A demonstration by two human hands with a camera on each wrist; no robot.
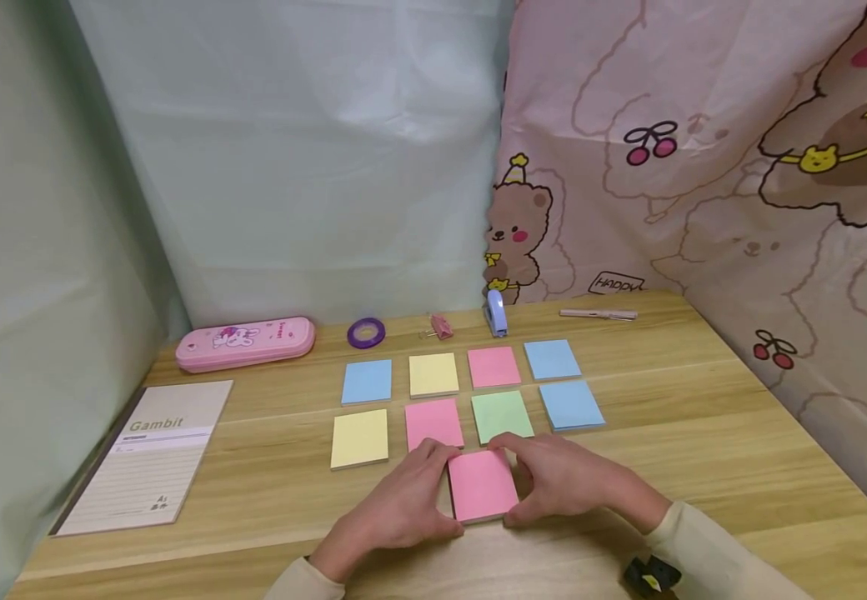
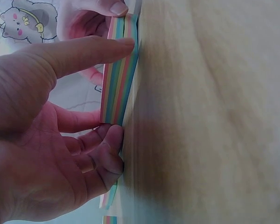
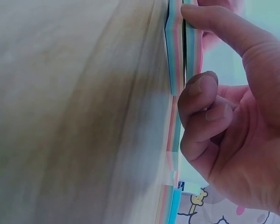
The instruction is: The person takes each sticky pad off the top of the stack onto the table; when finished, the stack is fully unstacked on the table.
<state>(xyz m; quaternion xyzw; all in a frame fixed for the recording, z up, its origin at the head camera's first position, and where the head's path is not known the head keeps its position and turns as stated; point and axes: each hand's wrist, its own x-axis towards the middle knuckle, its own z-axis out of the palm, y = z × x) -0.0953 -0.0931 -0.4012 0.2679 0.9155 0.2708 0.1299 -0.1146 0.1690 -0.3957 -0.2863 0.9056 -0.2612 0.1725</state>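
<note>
A sticky note pad [image 1: 482, 487] with a pink top sheet sits near the front of the table between both hands. My left hand [image 1: 406, 502] grips its left side, thumb at the near corner and fingers at the far one. On the opposite side my right hand [image 1: 563, 481] pinches it between thumb and index finger. Striped coloured edges [image 2: 115, 88] show in the left wrist view. From the right wrist, a dark gap splits the striped stack [image 3: 176, 56] into two layers. Just beyond lie a pink pad [image 1: 433, 423] and a green pad [image 1: 503, 415].
Other pads, including a yellow one [image 1: 359, 438] and a blue one [image 1: 572, 404], form two rows. Behind them are a purple tape roll [image 1: 366, 332], binder clip [image 1: 441, 326], stapler [image 1: 496, 314] and pen [image 1: 598, 314]. At left lie a pink pencil case [image 1: 246, 343] and notebook [image 1: 150, 458].
</note>
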